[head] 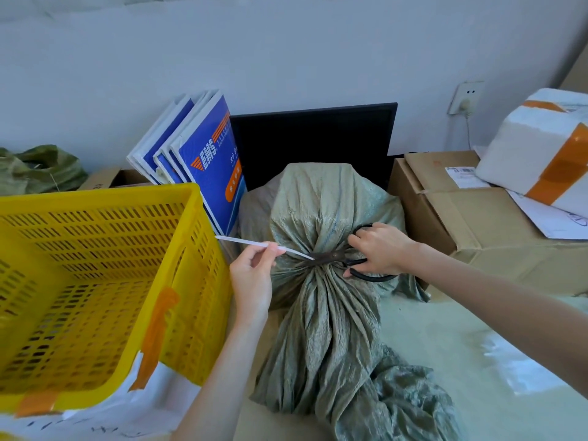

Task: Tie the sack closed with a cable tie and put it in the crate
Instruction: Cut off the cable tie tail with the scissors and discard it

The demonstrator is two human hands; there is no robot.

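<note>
A green woven sack lies in the middle, its neck gathered and cinched by a white cable tie. The tie's long tail sticks out to the left. My left hand pinches that tail and holds it taut. My right hand grips black-handled scissors, whose blades lie across the sack's neck at the tie. The yellow slotted crate stands at the left, right beside the sack, and looks empty inside.
Blue and white envelopes lean behind the crate. A black monitor stands behind the sack. Cardboard boxes and a taped white foam box sit at the right. Another green sack lies far left.
</note>
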